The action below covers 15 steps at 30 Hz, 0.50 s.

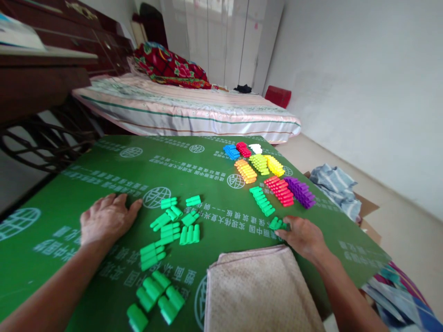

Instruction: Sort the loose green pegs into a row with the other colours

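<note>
My left hand [105, 219] rests palm down on the green board [104, 175], fingers stretched out and holding nothing. Beside it lie scattered green bullet-shaped plastic blocks [189, 234], some single and some joined in short rows. Between thumb and fingers, my right hand [306, 236] pinches a small row of green bullet-shaped blocks [276, 223], low over the board or touching it; I cannot tell which. Just beyond that hand is a longer green row [262, 201]. Farther back are red-pink rows [278, 190] and purple rows [300, 192].
Orange [245, 171], lime [259, 164], yellow [274, 165], blue [231, 151], red [243, 149] and white [255, 148] blocks stand grouped at the far right. A folded beige cloth [259, 290] covers the near edge. Behind is a bed [194, 110]; clothes [334, 184] lie right.
</note>
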Available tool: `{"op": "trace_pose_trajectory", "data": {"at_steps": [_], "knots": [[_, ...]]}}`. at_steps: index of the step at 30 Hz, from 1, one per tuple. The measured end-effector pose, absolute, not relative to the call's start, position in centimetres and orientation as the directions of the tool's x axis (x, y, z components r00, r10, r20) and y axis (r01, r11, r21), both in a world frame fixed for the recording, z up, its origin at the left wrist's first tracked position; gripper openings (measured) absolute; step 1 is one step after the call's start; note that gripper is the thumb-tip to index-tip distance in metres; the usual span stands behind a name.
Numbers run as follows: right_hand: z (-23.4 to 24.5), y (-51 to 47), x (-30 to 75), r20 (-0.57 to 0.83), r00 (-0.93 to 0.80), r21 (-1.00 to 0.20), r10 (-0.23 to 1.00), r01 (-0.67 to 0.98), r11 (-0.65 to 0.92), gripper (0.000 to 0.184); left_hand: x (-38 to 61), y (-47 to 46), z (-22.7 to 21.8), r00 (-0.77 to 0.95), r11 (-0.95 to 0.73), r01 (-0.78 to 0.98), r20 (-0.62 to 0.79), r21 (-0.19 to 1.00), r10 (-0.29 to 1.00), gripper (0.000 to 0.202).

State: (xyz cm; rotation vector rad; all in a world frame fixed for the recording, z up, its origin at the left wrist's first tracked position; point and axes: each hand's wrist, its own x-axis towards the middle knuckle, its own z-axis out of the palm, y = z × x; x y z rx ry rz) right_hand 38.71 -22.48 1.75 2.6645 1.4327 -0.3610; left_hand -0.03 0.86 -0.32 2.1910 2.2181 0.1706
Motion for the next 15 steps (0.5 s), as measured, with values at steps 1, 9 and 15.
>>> {"op": "trace_pose_trajectory", "data": {"at_steps": [1,9,15], "knots": [[1.68,-22.39,38.7,-0.246,0.543,-0.024,0.803,0.825,-0.565,0.027,-0.06,0.84,-0.31,-0.013,0.007,0.996,0.062,0.09,0.998,0.089],[1.69,-21.74,38.46,-0.228,0.572,-0.023,0.788,0.806,-0.592,0.038,-0.16,0.97,-0.37,0.0,-0.005,0.998,0.067,0.07,0.998,0.086],[1.6,-21.54,38.42,-0.206,0.571,-0.027,0.795,0.809,-0.588,0.041,0.28,0.88,-0.09,-0.01,0.006,0.997,0.061,0.074,0.998,0.086]]}}
